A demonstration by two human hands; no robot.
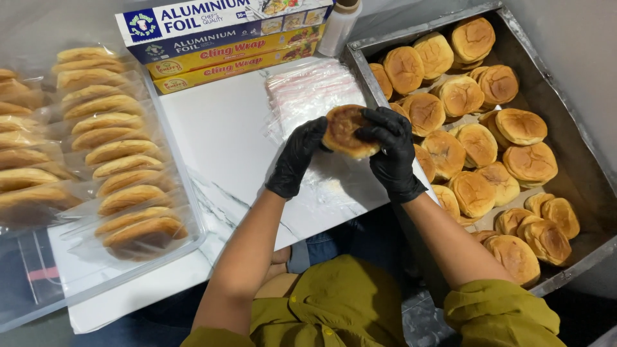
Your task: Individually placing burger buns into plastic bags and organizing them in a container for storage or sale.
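Both my hands wear black gloves and hold one round brown bun (346, 130) between them, above a white marble-look board (218, 154). My left hand (297, 156) grips the bun's left edge. My right hand (392, 149) wraps over its right side from above. A stack of clear plastic bags (307, 90) lies on the board just behind the bun. To the right, a metal tray (581, 170) holds several loose buns (475, 144).
A clear plastic tray (183, 241) at left holds rows of bagged buns (122, 151). Long boxes of foil and wrap (218, 38) are stacked at the back, with a roll (339, 24) beside them. My olive sleeves and lap are at the bottom.
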